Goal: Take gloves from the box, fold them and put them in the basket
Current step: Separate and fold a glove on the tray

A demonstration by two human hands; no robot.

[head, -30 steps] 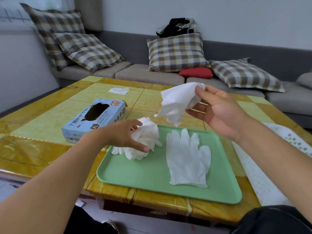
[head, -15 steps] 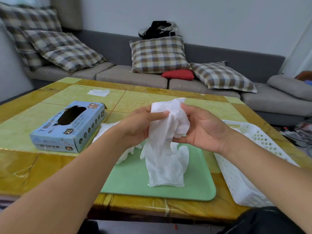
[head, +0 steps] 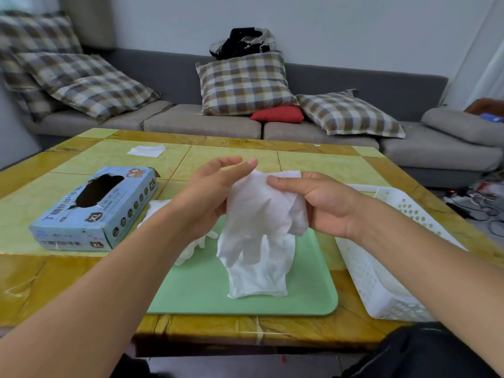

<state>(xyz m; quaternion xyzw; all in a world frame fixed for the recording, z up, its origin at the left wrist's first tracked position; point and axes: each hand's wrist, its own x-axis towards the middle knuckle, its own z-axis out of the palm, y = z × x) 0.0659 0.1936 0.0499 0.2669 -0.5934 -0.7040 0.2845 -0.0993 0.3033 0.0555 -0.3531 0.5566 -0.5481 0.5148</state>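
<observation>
A white glove [head: 261, 214] hangs in the air above the green tray [head: 207, 290]. My right hand [head: 316, 203] pinches its upper edge between thumb and fingers. My left hand [head: 215, 192] is against the glove's left side with fingers stretched out straight. Below it another white glove [head: 259, 279] lies flat on the tray. A crumpled heap of gloves [head: 191, 246] sits at the tray's left, mostly hidden by my left forearm. The blue glove box [head: 95, 211] lies left of the tray, its opening facing up. The white perforated basket [head: 381, 268] stands to the right.
The tray sits on a yellow-green tiled table [head: 313, 165], near its front edge. A white scrap of paper [head: 146, 150] lies at the far left of the table. A grey sofa with checked cushions [head: 245, 85] runs behind it. Cables lie on the floor at right.
My left hand's fingers have straightened and lifted off the glove's top. The glove has spread wider between the two hands. The view has barely shifted.
</observation>
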